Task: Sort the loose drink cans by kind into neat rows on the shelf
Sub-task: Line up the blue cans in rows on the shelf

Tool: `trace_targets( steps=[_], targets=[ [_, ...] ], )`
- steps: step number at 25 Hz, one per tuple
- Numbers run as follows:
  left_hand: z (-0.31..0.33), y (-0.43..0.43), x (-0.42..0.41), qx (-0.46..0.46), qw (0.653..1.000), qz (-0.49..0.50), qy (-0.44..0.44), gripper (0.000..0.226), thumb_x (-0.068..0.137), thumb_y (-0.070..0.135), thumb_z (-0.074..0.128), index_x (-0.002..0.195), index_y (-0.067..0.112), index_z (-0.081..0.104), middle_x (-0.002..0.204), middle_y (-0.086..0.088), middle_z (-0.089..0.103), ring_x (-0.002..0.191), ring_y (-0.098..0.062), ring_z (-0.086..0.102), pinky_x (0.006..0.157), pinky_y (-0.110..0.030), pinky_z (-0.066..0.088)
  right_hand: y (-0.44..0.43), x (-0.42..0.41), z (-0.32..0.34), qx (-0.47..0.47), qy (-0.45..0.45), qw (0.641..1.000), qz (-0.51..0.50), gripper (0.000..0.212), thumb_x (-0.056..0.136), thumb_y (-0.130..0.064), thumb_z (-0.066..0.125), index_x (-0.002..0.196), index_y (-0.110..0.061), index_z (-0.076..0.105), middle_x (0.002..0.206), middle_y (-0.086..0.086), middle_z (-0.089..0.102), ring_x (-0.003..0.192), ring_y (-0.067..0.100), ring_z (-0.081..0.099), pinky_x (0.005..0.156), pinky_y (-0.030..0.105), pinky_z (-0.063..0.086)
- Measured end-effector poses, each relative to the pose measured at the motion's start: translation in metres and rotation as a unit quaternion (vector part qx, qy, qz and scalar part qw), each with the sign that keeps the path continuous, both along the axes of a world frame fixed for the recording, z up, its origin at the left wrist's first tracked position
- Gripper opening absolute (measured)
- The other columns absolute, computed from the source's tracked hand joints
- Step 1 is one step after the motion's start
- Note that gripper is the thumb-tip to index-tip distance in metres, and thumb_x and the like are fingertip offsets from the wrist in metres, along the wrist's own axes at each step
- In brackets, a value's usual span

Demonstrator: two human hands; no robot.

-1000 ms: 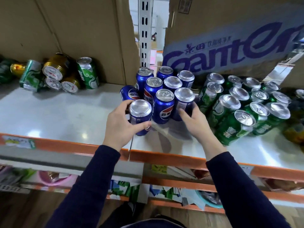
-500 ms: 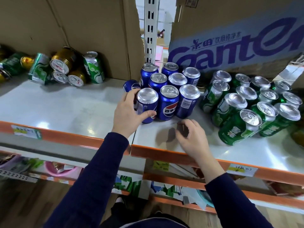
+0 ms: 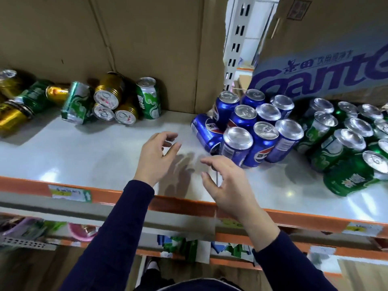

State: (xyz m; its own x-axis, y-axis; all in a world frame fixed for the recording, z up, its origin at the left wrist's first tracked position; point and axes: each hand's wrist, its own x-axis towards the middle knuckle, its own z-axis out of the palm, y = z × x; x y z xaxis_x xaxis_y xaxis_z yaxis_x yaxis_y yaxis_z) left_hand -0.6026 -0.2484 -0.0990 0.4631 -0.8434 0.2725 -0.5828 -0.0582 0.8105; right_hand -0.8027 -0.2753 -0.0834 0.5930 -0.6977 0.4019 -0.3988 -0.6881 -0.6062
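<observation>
Head view: the left hand [image 3: 156,158] has released the front blue can [image 3: 237,143], and it and the right hand [image 3: 226,185] hover empty, fingers loose, over the shelf [image 3: 84,156]. The can now stands in its block beside the green rows [image 3: 340,141]; a tipped can [image 3: 204,131] and the left pile [image 3: 105,99] remain to be sorted.

Cropped at the left edge: gold cans [image 3: 9,117]. Cropped at the right: green cans [image 3: 382,148], box lettering [image 3: 315,85]. Blurred beyond telling: lower-shelf goods [image 3: 79,231].

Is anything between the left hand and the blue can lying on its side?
Nothing visible: only bare shelf separates the left hand from the tipped blue can, which lies against the upright blue cans to its right.
</observation>
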Motion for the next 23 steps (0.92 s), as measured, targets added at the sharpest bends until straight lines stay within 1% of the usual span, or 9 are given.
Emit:
trace_targets(
  steps=[5,8,10,12,15,17,19,21,23],
  targets=[
    [0.006,0.001,0.069,-0.006,1.0,-0.012,-0.013,0.02,0.094,0.012,0.056,0.112,0.016,0.064,0.105,0.0,0.065,0.084,0.001,0.058,0.076,-0.008,0.045,-0.027,0.088,0.01,-0.078,0.164,0.98,-0.085,0.046,0.088,-0.022,0.06,0.129,-0.001,0.053,0.134,0.02,0.049,0.13,0.034,0.04,0.111,0.038,0.027],
    [0.01,0.004,0.095,-0.018,0.999,-0.027,-0.016,0.024,0.094,0.011,0.056,0.117,0.012,0.062,0.11,-0.003,0.063,0.094,-0.009,0.06,0.084,-0.02,0.05,-0.059,0.115,0.011,-0.071,0.276,0.931,-0.23,0.056,0.085,-0.034,0.058,0.133,-0.008,0.046,0.138,0.017,0.042,0.126,0.035,0.036,0.105,0.045,0.032],
    [0.015,0.001,0.108,-0.023,0.999,-0.028,-0.017,0.031,0.096,0.009,0.053,0.126,0.006,0.057,0.119,-0.008,0.06,0.106,-0.016,0.059,0.092,-0.024,0.048,-0.068,0.125,0.005,-0.064,0.322,0.894,-0.305,0.061,0.082,-0.032,0.062,0.135,-0.01,0.041,0.134,0.017,0.044,0.12,0.035,0.04,0.098,0.045,0.035],
    [0.02,-0.007,0.119,-0.026,0.999,-0.032,-0.031,0.039,0.098,0.007,0.048,0.136,0.002,0.047,0.133,-0.013,0.053,0.122,-0.022,0.052,0.105,-0.025,0.039,-0.071,0.133,0.0,-0.071,0.362,0.865,-0.339,0.066,0.082,-0.024,0.063,0.14,-0.013,0.034,0.133,0.018,0.043,0.118,0.035,0.041,0.097,0.044,0.034],
    [0.03,-0.031,0.132,-0.023,0.997,-0.036,-0.067,0.051,0.099,0.011,0.045,0.147,0.001,0.029,0.15,-0.015,0.034,0.14,-0.022,0.03,0.106,-0.004,0.014,-0.078,0.135,0.002,-0.078,0.393,0.851,-0.34,0.072,0.083,-0.023,0.063,0.145,-0.014,0.028,0.136,0.019,0.04,0.121,0.036,0.04,0.099,0.046,0.034],
    [0.035,-0.05,0.136,-0.007,0.998,-0.032,-0.049,0.061,0.099,0.017,0.048,0.15,0.001,0.018,0.156,-0.016,0.023,0.145,-0.023,0.019,0.104,-0.008,0.01,-0.081,0.129,0.008,-0.043,0.328,0.888,-0.32,0.077,0.084,-0.027,0.065,0.148,-0.013,0.024,0.14,0.019,0.037,0.125,0.037,0.036,0.101,0.048,0.033],
    [0.038,-0.068,0.136,0.023,0.999,-0.023,-0.015,0.074,0.097,0.021,0.054,0.151,0.0,0.009,0.156,-0.018,0.021,0.144,-0.025,0.02,0.106,-0.015,0.015,-0.078,0.121,0.014,0.033,0.165,0.943,-0.288,0.082,0.083,-0.027,0.068,0.15,-0.012,0.021,0.144,0.017,0.033,0.131,0.036,0.031,0.107,0.048,0.03],
    [0.039,-0.082,0.135,0.043,0.999,-0.026,-0.01,0.08,0.094,0.025,0.06,0.151,-0.001,0.009,0.153,-0.02,0.026,0.141,-0.028,0.027,0.108,-0.022,0.021,-0.069,0.116,0.018,0.07,0.051,0.962,-0.26,0.086,0.084,-0.028,0.069,0.151,-0.013,0.018,0.149,0.012,0.028,0.137,0.029,0.028,0.112,0.041,0.028],
    [0.04,-0.093,0.134,0.049,0.998,-0.024,-0.026,0.078,0.091,0.03,0.064,0.146,-0.004,0.021,0.145,-0.022,0.034,0.135,-0.031,0.034,0.105,-0.025,0.027,-0.06,0.115,0.019,0.071,0.023,0.965,-0.253,0.087,0.083,-0.029,0.071,0.151,-0.015,0.018,0.148,0.008,0.028,0.136,0.023,0.029,0.112,0.035,0.029]
  ],
)
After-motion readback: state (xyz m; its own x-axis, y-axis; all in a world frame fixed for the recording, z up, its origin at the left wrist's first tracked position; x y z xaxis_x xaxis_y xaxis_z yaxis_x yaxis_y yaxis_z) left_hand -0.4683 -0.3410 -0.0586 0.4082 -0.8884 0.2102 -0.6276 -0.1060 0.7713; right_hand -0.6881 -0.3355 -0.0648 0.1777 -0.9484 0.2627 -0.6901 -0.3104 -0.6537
